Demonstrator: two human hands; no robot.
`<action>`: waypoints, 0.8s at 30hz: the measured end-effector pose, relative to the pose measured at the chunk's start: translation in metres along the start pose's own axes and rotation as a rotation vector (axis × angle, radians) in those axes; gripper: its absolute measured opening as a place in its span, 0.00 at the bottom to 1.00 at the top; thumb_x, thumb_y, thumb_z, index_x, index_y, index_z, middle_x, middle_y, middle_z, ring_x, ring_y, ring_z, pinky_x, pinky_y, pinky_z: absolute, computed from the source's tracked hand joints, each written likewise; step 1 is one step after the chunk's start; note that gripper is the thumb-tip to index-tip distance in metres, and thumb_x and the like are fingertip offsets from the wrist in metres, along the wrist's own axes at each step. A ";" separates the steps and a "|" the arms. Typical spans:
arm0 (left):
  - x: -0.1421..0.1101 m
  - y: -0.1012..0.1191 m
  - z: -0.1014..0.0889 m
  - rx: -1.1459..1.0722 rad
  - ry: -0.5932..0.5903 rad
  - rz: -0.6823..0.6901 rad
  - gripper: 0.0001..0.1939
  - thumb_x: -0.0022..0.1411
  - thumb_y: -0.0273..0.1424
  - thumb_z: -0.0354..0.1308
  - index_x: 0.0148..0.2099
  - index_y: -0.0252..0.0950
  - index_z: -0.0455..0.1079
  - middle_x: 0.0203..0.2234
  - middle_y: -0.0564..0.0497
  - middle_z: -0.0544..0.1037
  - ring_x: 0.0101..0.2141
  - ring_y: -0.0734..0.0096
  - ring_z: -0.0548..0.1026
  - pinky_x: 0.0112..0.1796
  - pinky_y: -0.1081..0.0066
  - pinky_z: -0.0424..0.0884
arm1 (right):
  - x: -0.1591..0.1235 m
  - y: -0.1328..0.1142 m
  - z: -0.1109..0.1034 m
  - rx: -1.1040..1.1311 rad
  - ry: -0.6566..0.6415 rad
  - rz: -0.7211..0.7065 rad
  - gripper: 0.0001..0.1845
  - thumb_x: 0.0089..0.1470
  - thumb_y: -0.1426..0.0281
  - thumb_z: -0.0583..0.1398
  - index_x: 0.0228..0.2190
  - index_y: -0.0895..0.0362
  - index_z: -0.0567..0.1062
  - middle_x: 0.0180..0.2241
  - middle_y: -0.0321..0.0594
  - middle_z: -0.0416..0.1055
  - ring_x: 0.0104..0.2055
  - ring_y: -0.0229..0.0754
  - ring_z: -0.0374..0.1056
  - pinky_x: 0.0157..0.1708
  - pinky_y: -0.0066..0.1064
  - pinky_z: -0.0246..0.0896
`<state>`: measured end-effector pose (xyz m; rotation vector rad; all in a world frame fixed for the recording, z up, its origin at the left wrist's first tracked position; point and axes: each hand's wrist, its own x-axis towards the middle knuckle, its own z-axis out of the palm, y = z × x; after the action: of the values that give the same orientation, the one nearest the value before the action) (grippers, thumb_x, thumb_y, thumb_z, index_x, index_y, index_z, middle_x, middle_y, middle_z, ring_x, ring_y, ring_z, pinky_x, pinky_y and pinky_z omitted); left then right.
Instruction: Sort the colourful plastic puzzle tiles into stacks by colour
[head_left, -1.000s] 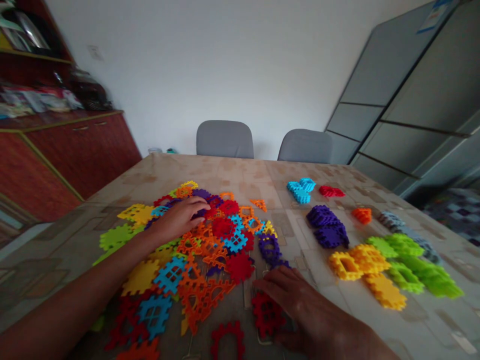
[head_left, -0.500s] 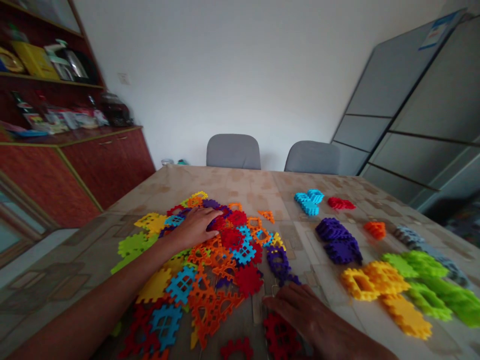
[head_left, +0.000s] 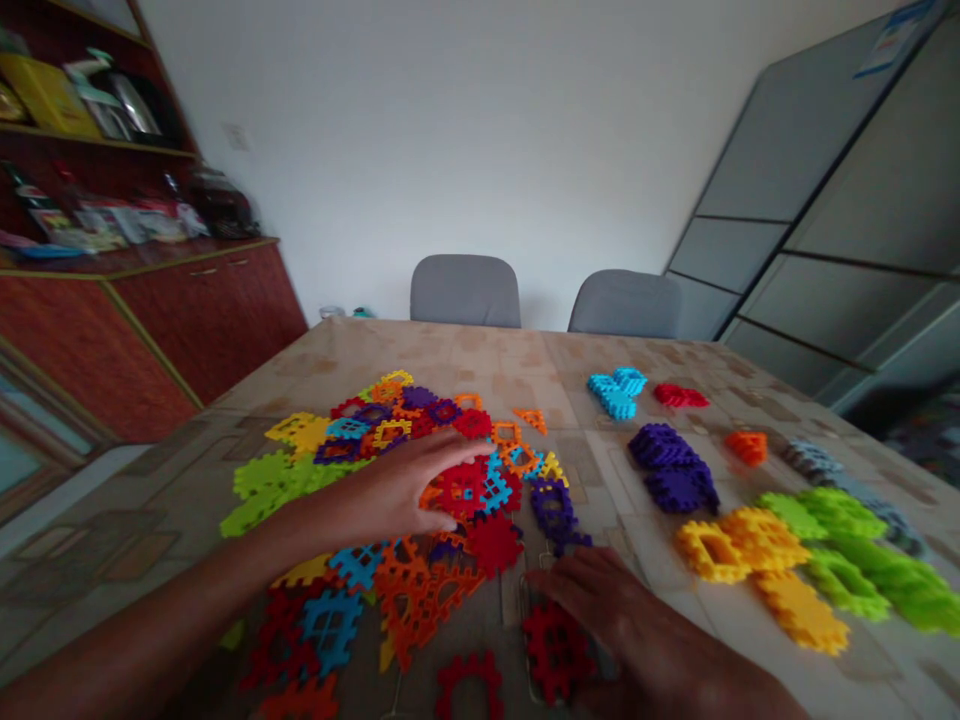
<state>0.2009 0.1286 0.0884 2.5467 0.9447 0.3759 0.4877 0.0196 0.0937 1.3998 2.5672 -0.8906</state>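
Observation:
My left hand (head_left: 427,485) is open over the middle of a loose pile of plastic interlocking tiles, fingers stretched to the right and thumb apart. Close to its fingers lie a red tile (head_left: 460,490) and a light-blue window tile (head_left: 495,485). My right hand (head_left: 619,610) rests low at the table's near side, its fingers curved around the right side of a red window tile (head_left: 555,650); the thumb is in shadow. Left of that, a red arch-shaped tile (head_left: 470,685) lies flat. A purple tile (head_left: 553,510) sits just beyond the right hand.
Sorted groups stand to the right: light-blue tiles (head_left: 616,392), red tiles (head_left: 680,396), purple tiles (head_left: 675,468), an orange stack (head_left: 748,447), yellow tiles (head_left: 750,545), green tiles (head_left: 847,550) and grey tiles (head_left: 855,490). Two grey chairs (head_left: 465,290) are behind the table (head_left: 420,345).
My left hand has moved right and nearer across the pile, uncovering purple and yellow tiles at the back. The right hand stays by the red window tile. The view has shifted slightly.

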 end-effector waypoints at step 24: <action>-0.075 0.065 0.052 -0.090 -0.235 -0.019 0.43 0.58 0.47 0.71 0.70 0.54 0.56 0.64 0.47 0.69 0.61 0.45 0.67 0.62 0.51 0.63 | -0.007 0.016 0.012 0.039 0.069 -0.074 0.42 0.48 0.73 0.69 0.64 0.53 0.66 0.61 0.49 0.68 0.63 0.57 0.61 0.62 0.48 0.52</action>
<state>0.2016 0.0193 0.0633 2.4334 0.8431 0.1072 0.5021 0.0152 0.0788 1.3766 2.6828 -0.9237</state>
